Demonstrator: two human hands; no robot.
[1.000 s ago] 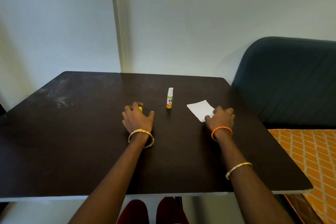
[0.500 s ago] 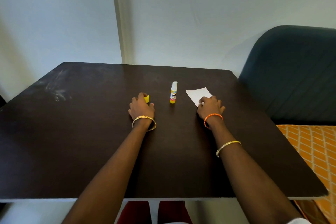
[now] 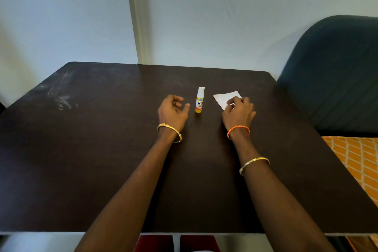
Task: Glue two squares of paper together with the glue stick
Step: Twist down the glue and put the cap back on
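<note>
1. Here, a small yellow glue stick with a white uncapped tip [image 3: 200, 100] is standing upright near the middle of the dark brown tabletop [image 3: 102, 149], between the two hands and touching neither.
2. The left hand [image 3: 172, 111] is hovering just beside the stick, its grip loosely spread, fingers curled and holding nothing; the thumb is pointing toward the tube.
3. The right hand [image 3: 238, 111] is resting on the near corner of the white paper squares [image 3: 226, 97], fingertips pressing down on the sheet; whether the grip is pinching an edge or only pressing flat, I cannot tell.
4. The paper is lying flat just to the right of the stick; whether one sheet or two stacked is lying there cannot be told.
5. Judging from this, the step in hand is probably separating or steadying the paper before gluing.
6. Risks: the narrow upright tube is likely tipping easily if the left thumb is brushing it sideways, and it could roll off toward the edge.
7. The thin paper may be sliding or creasing under fingertip pressure on the smooth surface, and two sheets could be clinging together, spoiling a clean lift.
</note>
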